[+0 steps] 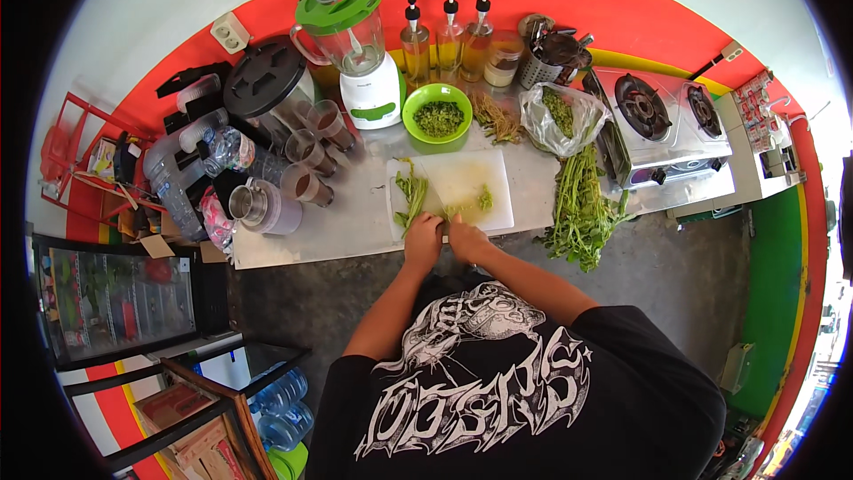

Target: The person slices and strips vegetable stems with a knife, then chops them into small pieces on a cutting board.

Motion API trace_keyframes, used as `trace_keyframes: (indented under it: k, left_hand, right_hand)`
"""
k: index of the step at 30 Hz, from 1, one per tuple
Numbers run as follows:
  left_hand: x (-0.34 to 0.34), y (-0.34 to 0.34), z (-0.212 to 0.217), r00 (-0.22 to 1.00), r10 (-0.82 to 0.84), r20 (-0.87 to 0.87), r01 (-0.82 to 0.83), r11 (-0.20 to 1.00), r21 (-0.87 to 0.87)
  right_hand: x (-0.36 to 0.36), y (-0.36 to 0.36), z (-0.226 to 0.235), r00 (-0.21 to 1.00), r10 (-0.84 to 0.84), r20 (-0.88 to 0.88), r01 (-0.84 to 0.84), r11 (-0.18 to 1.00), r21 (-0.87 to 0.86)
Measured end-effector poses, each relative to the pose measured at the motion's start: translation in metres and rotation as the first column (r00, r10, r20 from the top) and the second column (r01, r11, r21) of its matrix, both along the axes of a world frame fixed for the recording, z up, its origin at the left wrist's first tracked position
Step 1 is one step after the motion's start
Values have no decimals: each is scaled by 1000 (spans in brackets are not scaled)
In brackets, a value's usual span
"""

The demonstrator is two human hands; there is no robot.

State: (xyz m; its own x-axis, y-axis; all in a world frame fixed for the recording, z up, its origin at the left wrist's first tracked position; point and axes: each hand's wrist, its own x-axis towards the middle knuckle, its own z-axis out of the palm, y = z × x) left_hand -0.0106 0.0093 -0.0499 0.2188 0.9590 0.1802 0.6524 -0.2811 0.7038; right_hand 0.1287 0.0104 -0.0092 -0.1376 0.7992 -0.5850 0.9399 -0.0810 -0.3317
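Note:
A white cutting board (493, 169) lies at the front edge of the steel table. My left hand (424, 238) is closed on a bunch of leafy green stalks (410, 196) at the board's near edge. Right beside it, my right hand (466, 240) is closed around what looks like a knife; its handle is hidden in my fingers and the pale blade is hard to make out against the board. Small cut green pieces (485, 199) lie on the board's right part. Behind the board stands a lime-green bowl (412, 127) holding chopped greens.
More leafy stalks (582, 213) hang over the table edge at the right, below a plastic bag (569, 129) of greens and a gas stove (653, 124). A blender (369, 93), pump bottles (449, 44) and root trimmings (496, 118) stand behind. Dark-filled cups (306, 185) and a steel flask (267, 206) crowd the left.

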Motion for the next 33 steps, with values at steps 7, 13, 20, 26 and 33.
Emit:
trace_keyframes:
  k: [7, 13, 20, 26, 33]
  left_hand:
    - [-1, -4, -3, 997, 29, -78, -30, 999, -14]
    - [-1, -4, 4, 998, -31, -60, 34, 998, 48]
    - [-1, -9, -2, 1000, -18, -10, 18, 1000, 24]
    - [1, -5, -6, 995, -54, -87, 55, 998, 12]
    - [13, 4, -17, 998, -58, 5, 58, 995, 81]
  right_hand:
    - [-3, 3, 2, 995, 94, 33, -91, 994, -64]
    - [-2, 10, 1, 1000, 26, 7, -26, 998, -57]
    - [-2, -5, -15, 999, 35, 7, -35, 999, -15]
    - [-8, 0, -15, 999, -37, -24, 39, 995, 87]
    - [17, -16, -25, 989, -143, -38, 148, 966, 213]
